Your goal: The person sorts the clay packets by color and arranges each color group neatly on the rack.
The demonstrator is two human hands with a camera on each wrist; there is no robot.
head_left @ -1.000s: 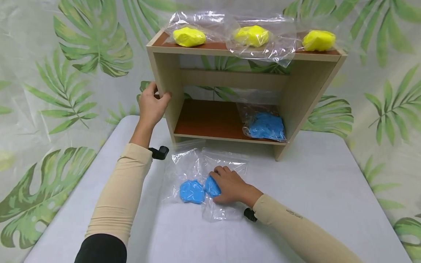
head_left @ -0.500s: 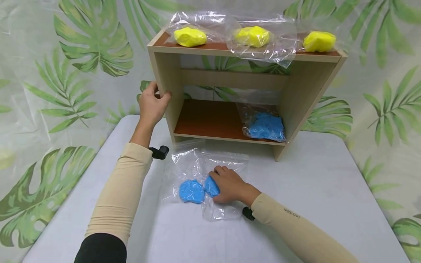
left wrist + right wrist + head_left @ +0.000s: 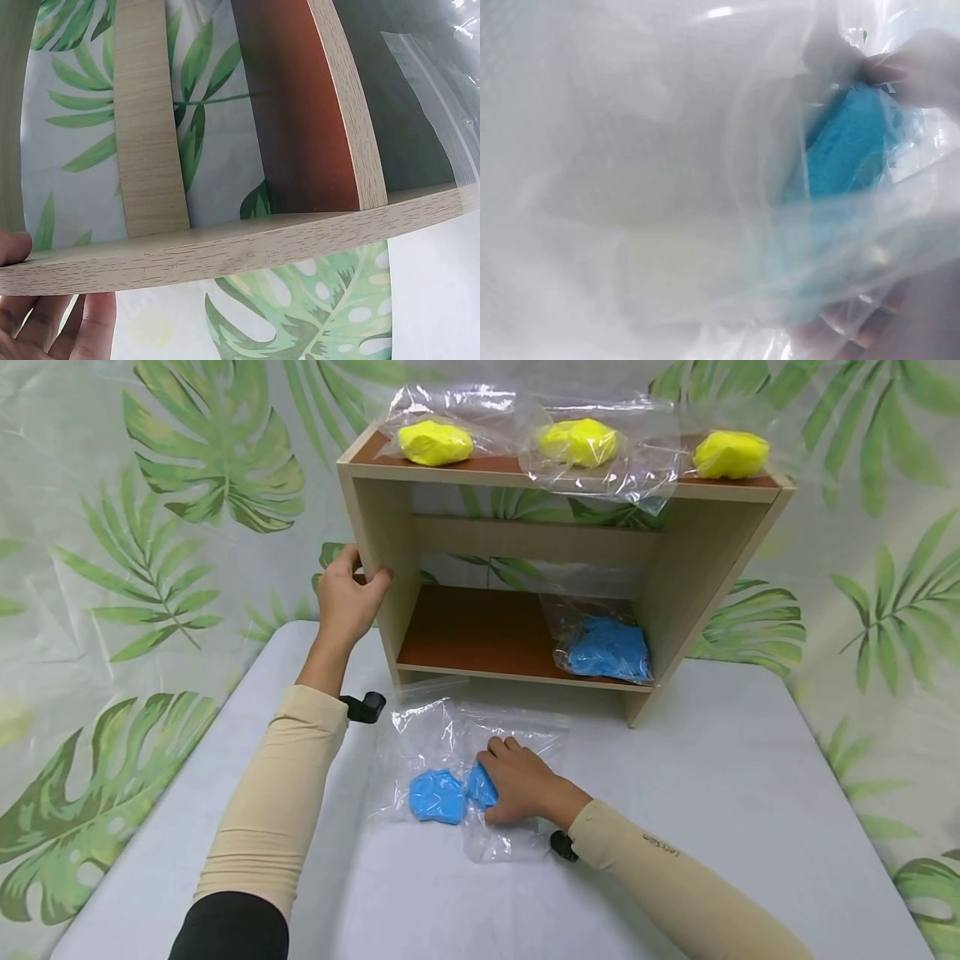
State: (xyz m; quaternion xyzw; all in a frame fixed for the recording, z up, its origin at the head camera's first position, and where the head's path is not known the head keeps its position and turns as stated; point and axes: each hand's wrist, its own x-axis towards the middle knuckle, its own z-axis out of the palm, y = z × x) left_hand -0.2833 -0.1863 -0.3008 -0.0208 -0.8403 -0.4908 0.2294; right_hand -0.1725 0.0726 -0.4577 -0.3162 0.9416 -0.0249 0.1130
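- Bagged blue dough lump (image 3: 482,787): lies on the white table (image 3: 750,810) at 6 o'clock of the shelf unit (image 3: 390,568); your right hand (image 3: 525,783) covers it, fingers curled over the lump through the clear bag (image 3: 510,843).
- Second bagged blue lump (image 3: 437,796): touching or just beside the first, at its 9 o'clock; its bag overlaps yours.
- Left hand (image 3: 347,597): gripping the shelf unit's left side panel, thumb on the front edge.
- Risk: overlapping film may cling, so lifting one bag could, I judge, drag the neighbour along.
- Risk: slack plastic lets the lump slide toward the bag's mouth; whether that is sealed cannot be told.
- Risk: a third blue bag (image 3: 606,647) fills the lower shelf's right end; crowding it may push it off.
- Orientation: your bag's long axis runs 12 to 6 o'clock, with the lump near the middle; which end holds the mouth cannot be told.
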